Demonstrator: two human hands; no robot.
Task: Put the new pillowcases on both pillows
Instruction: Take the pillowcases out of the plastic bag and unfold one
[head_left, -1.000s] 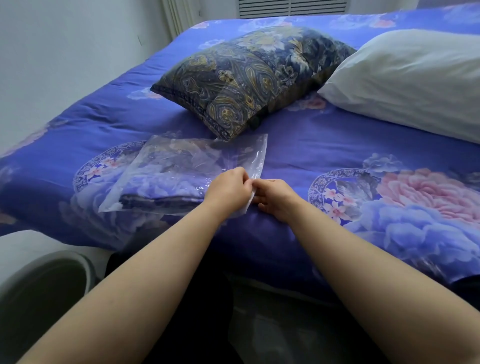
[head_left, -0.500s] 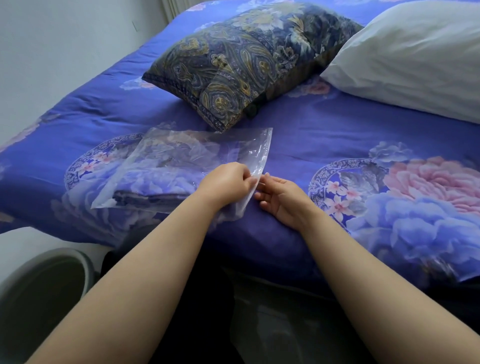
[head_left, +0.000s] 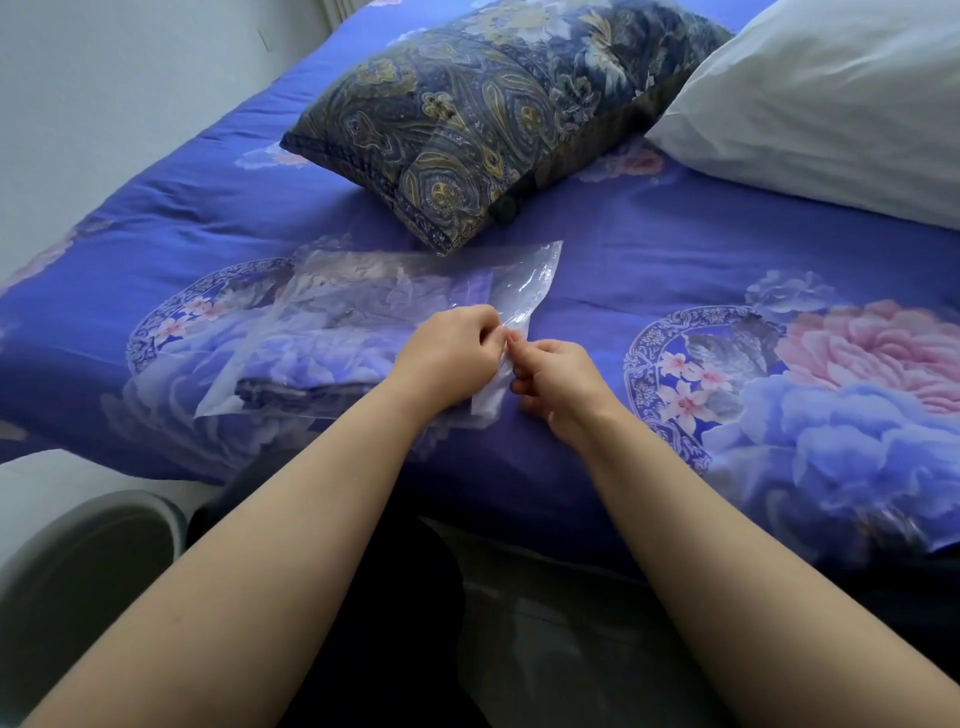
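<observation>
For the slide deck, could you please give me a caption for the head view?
Both hands, left hand and right hand, pinch the clear plastic bag of folded pillowcases on the bed.

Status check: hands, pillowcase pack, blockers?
Left hand and right hand both pinching the plastic bag flap. Folded pillowcases inside. Nothing in the way.

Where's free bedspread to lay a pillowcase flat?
Free: the bedspread strip bordered by the plastic bag, patterned pillow, white pillow and right hand; also the floral patch right of that hand. Crowded: bag flap, where the left hand and right hand pinch.
</observation>
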